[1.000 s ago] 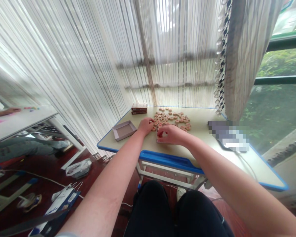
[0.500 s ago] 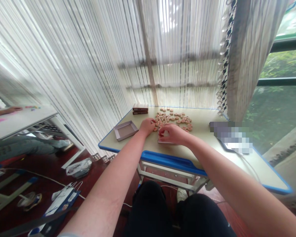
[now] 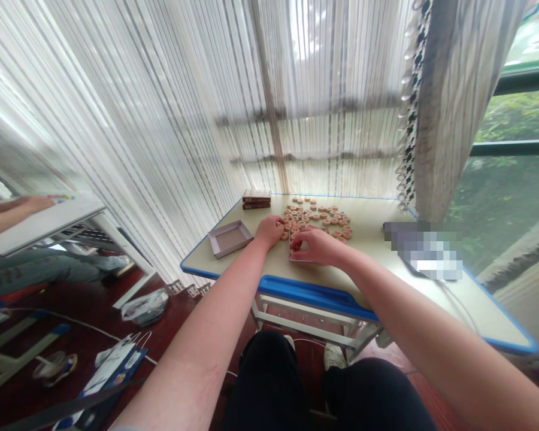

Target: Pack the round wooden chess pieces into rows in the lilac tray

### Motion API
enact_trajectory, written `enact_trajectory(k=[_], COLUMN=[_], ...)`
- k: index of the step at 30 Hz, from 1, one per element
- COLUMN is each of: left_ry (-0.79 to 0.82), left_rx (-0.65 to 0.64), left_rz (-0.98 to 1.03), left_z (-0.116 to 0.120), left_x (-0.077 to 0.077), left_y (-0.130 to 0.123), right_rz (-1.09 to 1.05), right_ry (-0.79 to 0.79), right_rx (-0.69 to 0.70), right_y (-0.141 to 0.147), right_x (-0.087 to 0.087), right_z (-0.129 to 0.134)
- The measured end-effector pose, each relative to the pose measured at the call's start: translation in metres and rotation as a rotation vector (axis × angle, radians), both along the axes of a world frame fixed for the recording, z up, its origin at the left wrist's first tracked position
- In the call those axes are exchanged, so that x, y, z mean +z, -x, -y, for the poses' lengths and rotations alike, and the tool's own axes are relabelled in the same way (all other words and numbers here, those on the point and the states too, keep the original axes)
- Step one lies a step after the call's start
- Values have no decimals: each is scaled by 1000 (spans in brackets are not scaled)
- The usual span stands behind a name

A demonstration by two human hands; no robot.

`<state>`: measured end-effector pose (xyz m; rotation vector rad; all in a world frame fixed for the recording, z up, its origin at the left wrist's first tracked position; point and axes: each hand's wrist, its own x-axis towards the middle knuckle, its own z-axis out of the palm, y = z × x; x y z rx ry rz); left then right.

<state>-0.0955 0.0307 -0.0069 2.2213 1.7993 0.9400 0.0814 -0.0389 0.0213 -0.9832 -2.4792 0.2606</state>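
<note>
Many round wooden Chinese chess pieces (image 3: 317,216) with marked tops lie spread on the table. At the left edge of the spread, my left hand (image 3: 269,231) has its fingers curled in, closed at the fingertips on one piece. My right hand (image 3: 318,244) arches over a shallow cardboard box (image 3: 303,260), thumb and fingers bent down inside it and pinched at a piece near its left wall. Most of this box is hidden beneath the hand. To the left lies a pale open box tray (image 3: 230,239) with a brown inside.
Two stacked dark boxes (image 3: 256,199) stand at the back left of the blue-edged table (image 3: 363,275). A blurred-out object (image 3: 424,251) with a cable lies on the right. Another person's hands (image 3: 36,205) rest on a neighbouring table at far left. Curtains hang behind.
My right hand's fingers have shifted slightly within the box. My left hand stays by the pieces. The other person's arms reach farther over the neighbouring table. The view has moved a little.
</note>
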Motion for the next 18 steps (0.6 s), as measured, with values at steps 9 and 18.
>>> enact_trajectory(k=[9, 18], left_ry=[-16, -24], left_rx=[-37, -52], left_rz=[5, -57], left_z=[-1, 1], left_x=[-1, 0], left_y=[1, 1], right_rz=[8, -33], right_ry=[-12, -20], right_rx=[24, 65], right_y=[-3, -3], right_x=[5, 8], right_z=[2, 5])
